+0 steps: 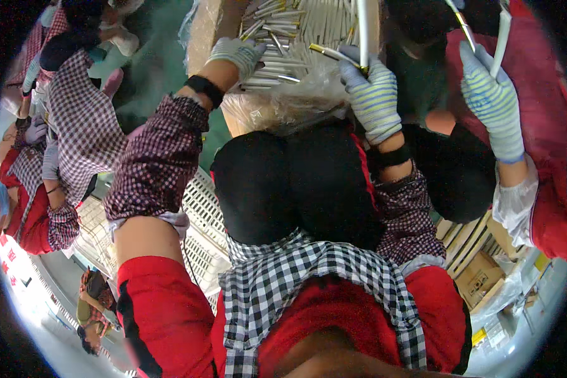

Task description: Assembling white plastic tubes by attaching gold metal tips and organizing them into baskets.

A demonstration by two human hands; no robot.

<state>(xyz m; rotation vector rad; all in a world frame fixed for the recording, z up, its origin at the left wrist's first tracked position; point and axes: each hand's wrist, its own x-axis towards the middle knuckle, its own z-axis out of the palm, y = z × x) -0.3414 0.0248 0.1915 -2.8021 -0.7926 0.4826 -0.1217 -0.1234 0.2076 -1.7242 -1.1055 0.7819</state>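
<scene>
My left hand [236,53], in a grey knit glove, reaches into a box of white tubes with brass tips [283,38] and rests on the pile; its fingers are curled among the tubes, so a grip does not show. My right hand [372,94], in a striped glove, is closed around an upright white tube [363,25]. A brass-tipped tube [331,53] juts out to the left from the same fist. Both forearms wear checked sleeve covers.
A co-worker's striped-gloved hand [491,101] at the right holds another white tube [503,31]. A clear plastic liner [283,107] spills over the box's near edge. A white slatted crate [201,214] sits lower left, a cardboard box [479,277] lower right. People in checked aprons [75,126] work at the left.
</scene>
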